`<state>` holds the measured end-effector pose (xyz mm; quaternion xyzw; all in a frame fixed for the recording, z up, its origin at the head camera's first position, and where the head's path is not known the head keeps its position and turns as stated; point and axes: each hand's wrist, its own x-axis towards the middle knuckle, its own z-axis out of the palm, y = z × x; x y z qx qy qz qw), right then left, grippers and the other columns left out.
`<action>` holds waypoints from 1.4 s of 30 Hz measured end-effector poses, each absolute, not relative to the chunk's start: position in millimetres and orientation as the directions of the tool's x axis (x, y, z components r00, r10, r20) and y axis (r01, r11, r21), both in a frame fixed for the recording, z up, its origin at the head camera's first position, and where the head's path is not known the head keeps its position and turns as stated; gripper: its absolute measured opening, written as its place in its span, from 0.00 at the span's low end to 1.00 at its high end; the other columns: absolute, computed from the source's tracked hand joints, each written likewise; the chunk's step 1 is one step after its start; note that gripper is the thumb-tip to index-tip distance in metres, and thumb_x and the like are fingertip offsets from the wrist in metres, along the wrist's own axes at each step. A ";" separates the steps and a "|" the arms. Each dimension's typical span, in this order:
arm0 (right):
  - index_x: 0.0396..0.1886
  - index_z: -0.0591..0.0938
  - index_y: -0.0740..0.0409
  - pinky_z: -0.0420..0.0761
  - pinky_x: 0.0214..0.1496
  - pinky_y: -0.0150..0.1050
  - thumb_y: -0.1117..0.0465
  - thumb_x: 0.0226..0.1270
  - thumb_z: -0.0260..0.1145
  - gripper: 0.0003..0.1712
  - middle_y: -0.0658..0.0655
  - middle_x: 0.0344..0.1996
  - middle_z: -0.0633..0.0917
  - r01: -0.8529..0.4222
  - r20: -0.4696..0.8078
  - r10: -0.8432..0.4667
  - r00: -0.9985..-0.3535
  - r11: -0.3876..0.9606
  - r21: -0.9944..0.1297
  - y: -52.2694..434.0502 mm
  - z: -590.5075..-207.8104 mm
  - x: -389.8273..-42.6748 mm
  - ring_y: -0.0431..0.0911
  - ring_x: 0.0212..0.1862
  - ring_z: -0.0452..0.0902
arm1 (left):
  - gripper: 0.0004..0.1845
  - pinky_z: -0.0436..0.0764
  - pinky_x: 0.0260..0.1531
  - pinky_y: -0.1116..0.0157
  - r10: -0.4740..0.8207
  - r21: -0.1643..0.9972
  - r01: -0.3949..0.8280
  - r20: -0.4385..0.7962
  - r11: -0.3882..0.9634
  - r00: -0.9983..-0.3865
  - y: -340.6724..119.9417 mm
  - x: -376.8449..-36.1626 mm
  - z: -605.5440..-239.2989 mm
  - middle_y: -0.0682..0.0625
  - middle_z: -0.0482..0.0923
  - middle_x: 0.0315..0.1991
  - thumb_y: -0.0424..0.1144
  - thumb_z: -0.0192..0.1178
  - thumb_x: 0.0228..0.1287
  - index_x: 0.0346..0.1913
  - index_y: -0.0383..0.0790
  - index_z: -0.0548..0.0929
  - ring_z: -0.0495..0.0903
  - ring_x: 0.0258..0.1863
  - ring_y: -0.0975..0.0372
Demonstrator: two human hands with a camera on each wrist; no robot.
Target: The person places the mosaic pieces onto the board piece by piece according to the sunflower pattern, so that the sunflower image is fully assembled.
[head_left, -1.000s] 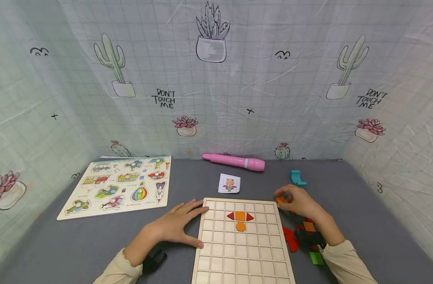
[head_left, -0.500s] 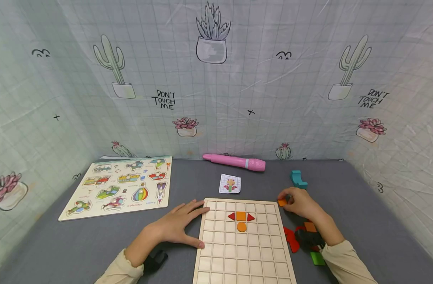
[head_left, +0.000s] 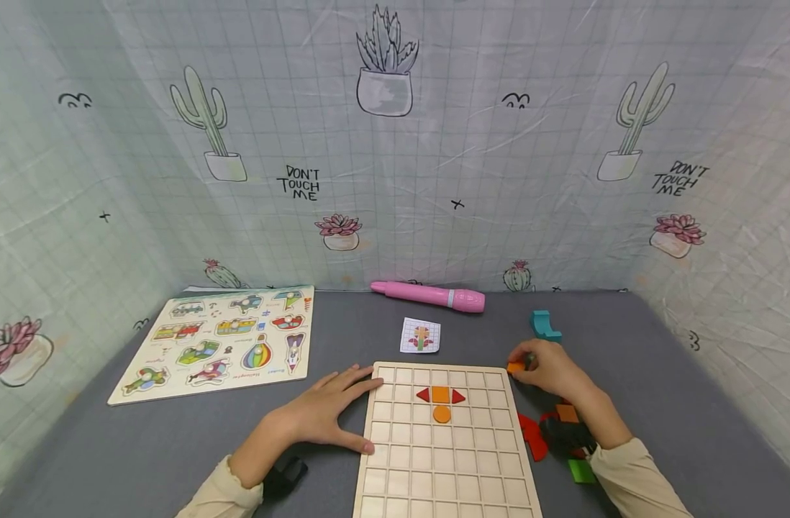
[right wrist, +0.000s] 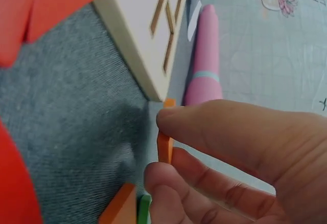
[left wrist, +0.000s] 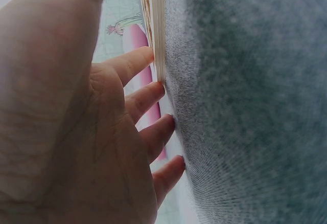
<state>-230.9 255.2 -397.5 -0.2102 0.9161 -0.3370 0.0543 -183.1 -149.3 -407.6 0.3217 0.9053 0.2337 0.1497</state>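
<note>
The left hand (head_left: pixel 320 411) lies flat, palm down, fingers (left wrist: pixel 145 97) spread and straight. The right hand (head_left: pixel 547 369) curls forward, thumb and forefinger pinched together.

Greys, pale wood and bright tile colours against a cactus-print backdrop.

Dark grey felt-like table (head_left: pixel 142 446) under a pale wooden grid board (head_left: pixel 443 460) bearing two red triangular tiles (head_left: pixel 422 393), an orange square tile (head_left: pixel 439 393) and an orange round tile (head_left: pixel 442 414); small flat orange tile (head_left: pixel 515 367) pinched in the right hand (head_left: pixel 550 370); red (head_left: pixel 531 435), orange (head_left: pixel 566 413) and green (head_left: pixel 580 471) loose tiles beside the board; teal curved block (head_left: pixel 544 325); pink pen-shaped toy with a pale teal band (head_left: pixel 429 295); white gridded pattern card with a red, orange and green figure (head_left: pixel 420 335); cream picture puzzle board with multicoloured vehicles (head_left: pixel 220 338); mint-white checked backdrop cloth printed with green cacti, pink succulents and black lettering (head_left: pixel 395 165); cream sleeves (head_left: pixel 223 496).
</note>
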 end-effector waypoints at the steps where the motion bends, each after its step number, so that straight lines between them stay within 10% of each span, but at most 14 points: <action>1: 0.38 0.83 0.69 0.78 0.24 0.35 0.71 0.56 0.70 0.10 0.59 0.33 0.82 -0.343 0.034 -0.418 -0.908 0.693 -0.634 253.3 -395.9 -229.8 0.42 0.25 0.75 | 0.52 0.49 0.70 0.39 0.652 0.519 0.513 -0.121 0.684 -0.748 -149.5 -183.0 -407.7 0.44 0.51 0.77 0.63 0.70 0.51 0.76 0.48 0.60 0.48 0.76 0.44; 42: 0.35 0.84 0.58 0.79 0.33 0.30 0.68 0.57 0.73 0.07 0.51 0.38 0.82 -0.512 -0.033 -0.695 -0.718 0.560 -0.652 185.1 -382.4 -191.8 0.37 0.29 0.73 | 0.52 0.49 0.71 0.40 0.642 0.517 0.500 -0.133 0.695 -0.755 -149.2 -184.0 -411.6 0.47 0.51 0.77 0.65 0.69 0.50 0.75 0.50 0.61 0.48 0.76 0.46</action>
